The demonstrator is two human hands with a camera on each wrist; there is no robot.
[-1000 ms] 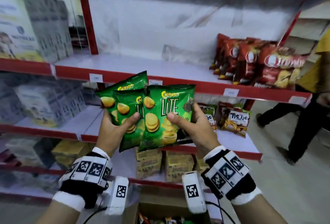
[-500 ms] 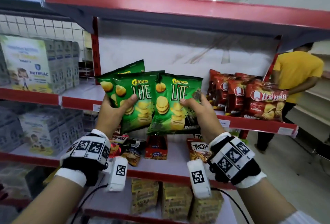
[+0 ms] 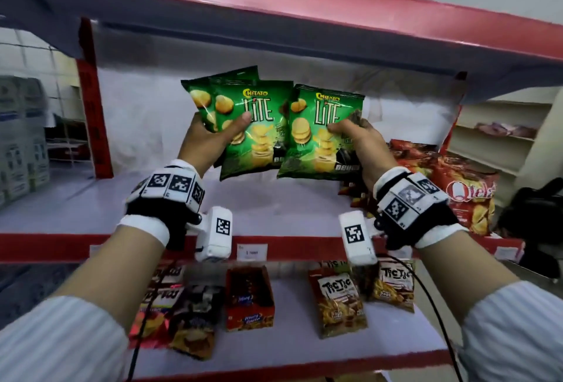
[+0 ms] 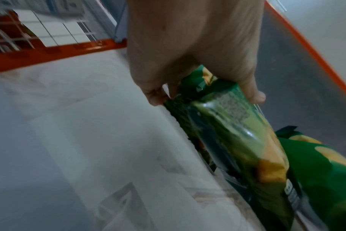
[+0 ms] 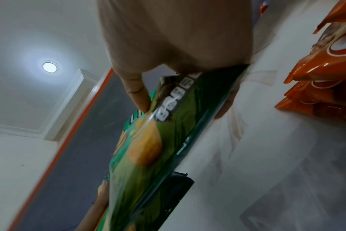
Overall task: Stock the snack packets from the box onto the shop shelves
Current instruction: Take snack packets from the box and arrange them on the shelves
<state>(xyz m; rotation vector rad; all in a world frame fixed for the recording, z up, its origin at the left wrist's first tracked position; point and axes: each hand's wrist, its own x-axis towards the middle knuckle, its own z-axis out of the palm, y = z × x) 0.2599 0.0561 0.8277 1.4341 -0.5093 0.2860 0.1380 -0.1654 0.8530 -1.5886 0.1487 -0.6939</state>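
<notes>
My left hand [image 3: 210, 141] grips a small stack of green Chitato Lite chip packets [image 3: 243, 125], thumb on the front packet. My right hand [image 3: 359, 141] pinches another green Chitato Lite packet [image 3: 323, 135] by its right side. Both lots hang upright above the bare white shelf [image 3: 274, 208] with the red front edge. In the left wrist view my fingers [image 4: 156, 96] curl round the packets' edge [image 4: 237, 132]. In the right wrist view my thumb [image 5: 138, 96] presses the packet's face [image 5: 148, 148]. The box is out of sight.
Red Qtela packets [image 3: 469, 195] stand on the same shelf at the right. The shelf below holds Tic Tac packets [image 3: 341, 302], a red display carton [image 3: 249, 299] and dark snack packets [image 3: 195, 320]. A red upright [image 3: 91, 101] bounds the bay at left, with white boxes [image 3: 21, 144] beyond.
Both hands have risen with the green packets from the lower shelves up to the shelf with the red packets. The two lots have drawn apart. A person at the right is no longer visible.
</notes>
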